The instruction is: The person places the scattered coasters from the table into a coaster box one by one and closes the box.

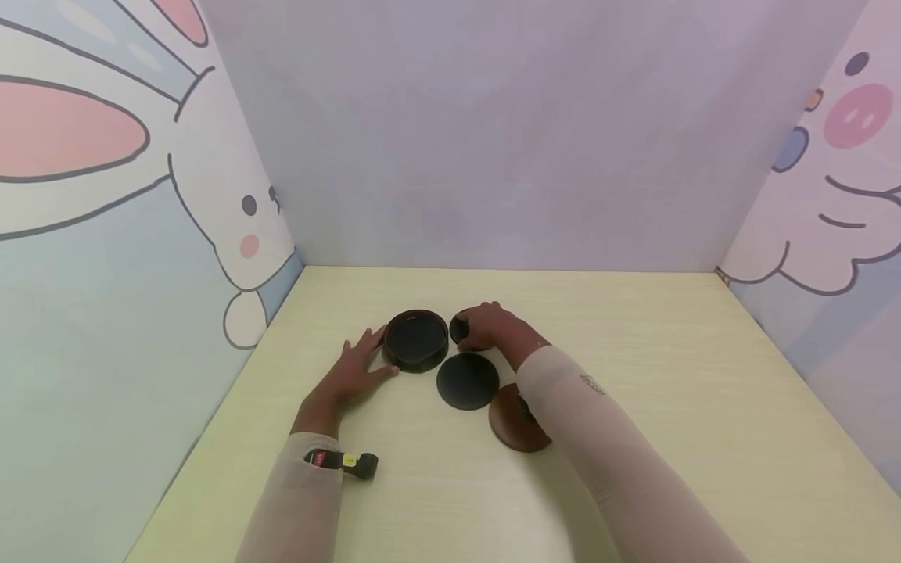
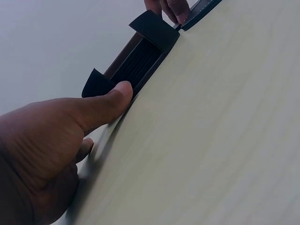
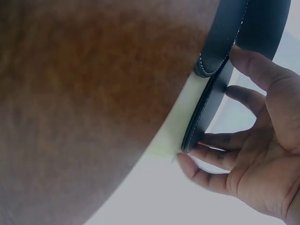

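A round dark coaster holder [image 1: 417, 366], with a black disc inside its rim, stands on the table. My left hand [image 1: 357, 374] touches its left side with spread fingers; in the left wrist view the thumb [image 2: 123, 93] lies against the holder beside a gap in its wall, and most fingers are hidden. To the right, my right hand [image 1: 487, 325] grips a black round coaster [image 1: 459, 328] by its edge. Thumb and fingers curl about the stitched coaster [image 3: 206, 112] in the right wrist view. Another black coaster [image 1: 468, 381] lies flat just in front.
A brown round disc [image 1: 514, 426] lies under my right forearm, partly covered by the sleeve; it fills the right wrist view's left side as a blur [image 3: 93, 93]. The pale wooden table [image 1: 669, 375] meets a lilac back wall [image 1: 493, 141] and cartoon-printed side walls.
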A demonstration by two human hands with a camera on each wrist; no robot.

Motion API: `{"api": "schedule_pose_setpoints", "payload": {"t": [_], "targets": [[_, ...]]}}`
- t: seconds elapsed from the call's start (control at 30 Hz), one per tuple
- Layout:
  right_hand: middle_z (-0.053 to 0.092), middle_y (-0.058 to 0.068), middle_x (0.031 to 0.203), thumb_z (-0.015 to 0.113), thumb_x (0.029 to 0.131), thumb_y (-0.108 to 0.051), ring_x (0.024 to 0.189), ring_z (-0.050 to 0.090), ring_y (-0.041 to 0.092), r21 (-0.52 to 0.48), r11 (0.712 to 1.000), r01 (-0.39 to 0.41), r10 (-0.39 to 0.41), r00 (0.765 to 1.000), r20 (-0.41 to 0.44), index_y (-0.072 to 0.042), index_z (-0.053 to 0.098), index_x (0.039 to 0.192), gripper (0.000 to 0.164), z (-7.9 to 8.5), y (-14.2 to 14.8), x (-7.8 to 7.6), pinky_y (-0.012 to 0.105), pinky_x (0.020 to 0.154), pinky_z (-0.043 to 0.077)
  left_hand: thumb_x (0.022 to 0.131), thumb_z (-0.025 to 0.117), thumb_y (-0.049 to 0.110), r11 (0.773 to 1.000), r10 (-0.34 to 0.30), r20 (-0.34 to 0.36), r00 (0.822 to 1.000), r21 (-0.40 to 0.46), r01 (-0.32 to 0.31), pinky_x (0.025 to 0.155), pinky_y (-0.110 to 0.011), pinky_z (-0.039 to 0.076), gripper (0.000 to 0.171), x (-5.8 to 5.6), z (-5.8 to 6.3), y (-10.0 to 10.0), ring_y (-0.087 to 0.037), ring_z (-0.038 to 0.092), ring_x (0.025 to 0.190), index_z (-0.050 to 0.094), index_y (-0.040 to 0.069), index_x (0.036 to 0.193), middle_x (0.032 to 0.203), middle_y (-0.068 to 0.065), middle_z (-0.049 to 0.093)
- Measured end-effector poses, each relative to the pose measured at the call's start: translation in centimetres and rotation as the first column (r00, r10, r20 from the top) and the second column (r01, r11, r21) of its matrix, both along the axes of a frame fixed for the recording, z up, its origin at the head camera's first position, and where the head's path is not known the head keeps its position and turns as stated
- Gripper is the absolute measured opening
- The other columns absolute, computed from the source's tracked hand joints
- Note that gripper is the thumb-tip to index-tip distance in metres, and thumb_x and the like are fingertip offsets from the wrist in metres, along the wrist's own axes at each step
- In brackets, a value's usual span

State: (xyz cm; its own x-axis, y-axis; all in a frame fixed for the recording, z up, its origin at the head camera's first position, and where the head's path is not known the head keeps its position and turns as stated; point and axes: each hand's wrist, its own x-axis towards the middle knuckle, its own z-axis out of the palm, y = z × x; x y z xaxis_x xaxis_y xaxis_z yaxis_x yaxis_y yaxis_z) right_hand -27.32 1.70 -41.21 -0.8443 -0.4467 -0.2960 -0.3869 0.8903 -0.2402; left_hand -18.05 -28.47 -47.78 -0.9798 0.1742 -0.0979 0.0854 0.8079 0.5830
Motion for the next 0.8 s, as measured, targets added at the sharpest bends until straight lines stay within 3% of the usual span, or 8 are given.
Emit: {"api": "schedule_pose_setpoints", "payload": {"t": [0.5, 0.8], "targets": [[0.068, 0.016, 0.142, 0.076, 0.096, -0.043, 0.122, 0.049, 0.039, 0.020, 0.999, -0.038, 0.039, 0.998, -0.057, -0.018, 0.061, 0.157, 0.068, 0.2, 0.3, -0.8, 0.053, 0.104, 0.050, 0.101, 0.068, 0.064, 1.000, 0.021, 0.027, 0.999, -0.002, -0.021, 0.132, -0.080, 0.003, 0.097, 0.1, 0.4, 0.1, -0.057, -0.008, 0.168, 0.014, 0.038, 0.177, 0.186, -0.016, 0.005], [0.063, 0.020, 0.143, 0.068, 0.095, -0.054, 0.123, 0.048, 0.038, 0.025, 1.000, 0.015, -0.013, 0.996, -0.084, -0.024, 0.065, 0.155, 0.067, 0.1, 1.0, -0.8, 0.055, 0.099, 0.054, 0.101, 0.069, 0.063, 1.000, 0.023, 0.032, 0.999, 0.001, -0.023, 0.132, -0.079, 0.003, 0.097, 0.0, 0.2, 0.0, -0.056, -0.008, 0.168, 0.015, 0.037, 0.177, 0.185, -0.016, 0.006]]}}
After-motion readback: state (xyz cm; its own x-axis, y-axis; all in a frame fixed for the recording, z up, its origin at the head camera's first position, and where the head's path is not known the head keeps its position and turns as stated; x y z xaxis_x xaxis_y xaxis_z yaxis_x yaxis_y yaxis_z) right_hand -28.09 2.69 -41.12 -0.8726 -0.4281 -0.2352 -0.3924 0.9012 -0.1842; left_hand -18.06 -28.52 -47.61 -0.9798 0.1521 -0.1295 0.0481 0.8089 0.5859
